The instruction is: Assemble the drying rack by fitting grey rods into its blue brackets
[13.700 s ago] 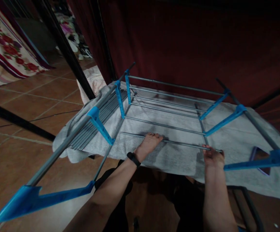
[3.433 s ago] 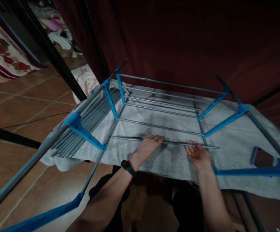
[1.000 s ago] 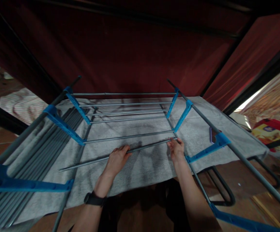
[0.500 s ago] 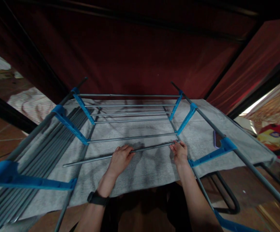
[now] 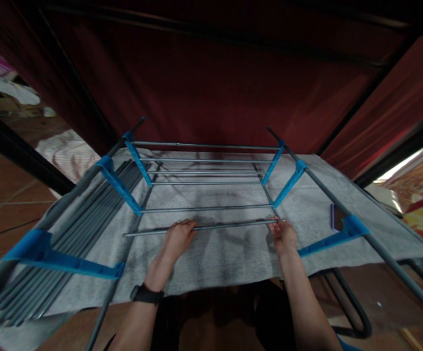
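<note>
A loose grey metal tube (image 5: pixel 229 225) lies crosswise between the two sides of a rack frame, and both my hands are on it. My left hand (image 5: pixel 178 240) wraps over the tube left of its middle. At its right end, my right hand (image 5: pixel 283 233) grips it with the fingertips. The tube's left end sticks out past the frame's left lower rail (image 5: pixel 128 243). Beyond it, several crossbars (image 5: pixel 207 209) join blue plastic brackets (image 5: pixel 118 184) on the left to blue brackets (image 5: pixel 290 184) on the right.
A stack of spare grey tubes (image 5: pixel 83 229) rests to the left on the grey cloth (image 5: pixel 215 263). On the right lies a phone (image 5: pixel 337 218) with a purple edge. A dark red curtain (image 5: pixel 211 97) hangs behind, and a black metal leg (image 5: pixel 350 302) stands below right.
The tube has shifted right relative to the left rail and turned more parallel to the crossbars. Both hands stay on it. The whole view has shifted slightly.
</note>
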The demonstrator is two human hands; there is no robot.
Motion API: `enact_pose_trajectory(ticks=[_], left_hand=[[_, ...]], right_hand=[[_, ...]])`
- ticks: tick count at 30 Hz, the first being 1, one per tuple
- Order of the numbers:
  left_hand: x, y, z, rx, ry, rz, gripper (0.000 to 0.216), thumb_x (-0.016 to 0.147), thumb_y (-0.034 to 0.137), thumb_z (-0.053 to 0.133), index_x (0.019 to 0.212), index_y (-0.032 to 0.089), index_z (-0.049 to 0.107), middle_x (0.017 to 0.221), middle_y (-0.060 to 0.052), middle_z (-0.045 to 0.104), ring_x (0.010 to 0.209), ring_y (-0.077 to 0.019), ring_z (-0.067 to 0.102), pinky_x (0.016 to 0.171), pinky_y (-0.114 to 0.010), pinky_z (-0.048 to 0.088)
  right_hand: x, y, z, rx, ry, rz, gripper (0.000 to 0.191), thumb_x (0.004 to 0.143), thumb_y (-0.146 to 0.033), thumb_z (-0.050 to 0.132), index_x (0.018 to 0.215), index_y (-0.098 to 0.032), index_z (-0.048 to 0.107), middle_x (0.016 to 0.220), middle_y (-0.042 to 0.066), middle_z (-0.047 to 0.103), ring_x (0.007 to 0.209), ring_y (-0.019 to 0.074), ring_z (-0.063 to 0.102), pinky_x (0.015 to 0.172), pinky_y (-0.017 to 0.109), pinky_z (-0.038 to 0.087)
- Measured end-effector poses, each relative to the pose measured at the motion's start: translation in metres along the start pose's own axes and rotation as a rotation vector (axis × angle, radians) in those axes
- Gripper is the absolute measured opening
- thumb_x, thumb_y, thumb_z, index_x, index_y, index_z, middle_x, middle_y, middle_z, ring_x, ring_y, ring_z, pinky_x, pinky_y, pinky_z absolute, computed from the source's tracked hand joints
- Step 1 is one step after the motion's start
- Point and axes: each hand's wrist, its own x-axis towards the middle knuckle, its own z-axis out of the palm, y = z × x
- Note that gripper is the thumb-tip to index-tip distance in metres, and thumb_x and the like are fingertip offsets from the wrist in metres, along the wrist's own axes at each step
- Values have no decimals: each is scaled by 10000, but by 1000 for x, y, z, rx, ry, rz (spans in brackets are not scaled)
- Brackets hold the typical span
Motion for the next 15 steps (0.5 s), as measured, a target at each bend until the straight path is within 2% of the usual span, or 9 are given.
enact_pose_trajectory(ticks=[3, 6, 10, 12, 15], left_hand=[[-3, 7, -2, -5, 14, 18, 189, 936, 182, 509, 1006, 218, 680, 1004, -61, 717, 919, -213, 675, 869, -343, 476], [-4, 17, -2, -31, 39, 43, 181, 936, 187, 522, 998, 214, 690, 995, -64, 718, 947, -219, 670, 890, -357, 472], [-4, 26, -1, -62, 83, 37, 175, 945, 322, 570, 969, 210, 702, 972, -65, 712, 942, -219, 660, 901, -365, 469], [-3, 28, 0, -58, 100, 32, 223, 954, 375, 558, 959, 207, 705, 969, -68, 708, 930, -219, 658, 907, -374, 465], [-3, 29, 0, -43, 90, 54, 210, 958, 357, 555, 960, 202, 697, 987, -69, 702, 957, -221, 652, 928, -382, 453]], right_hand=[[-1, -1, -1, -22, -32, 59, 204, 750, -17, 569, 826, -201, 526, 744, -32, 683, 671, 84, 682, 725, 221, 599], [-7, 0, 0, -71, -145, 187, 152, 773, -41, 570, 814, -187, 591, 759, 2, 704, 696, 108, 702, 728, 239, 612], [-22, 8, 3, -111, -307, 324, 132, 780, -74, 625, 856, -179, 651, 834, 40, 731, 786, 147, 725, 793, 290, 627], [-27, 13, 3, -117, -343, 369, 139, 778, -70, 634, 868, -171, 663, 842, 49, 733, 807, 151, 726, 814, 290, 625], [-29, 19, 2, -117, -346, 406, 154, 774, -50, 620, 865, -164, 668, 831, 49, 727, 791, 144, 724, 825, 281, 622]])
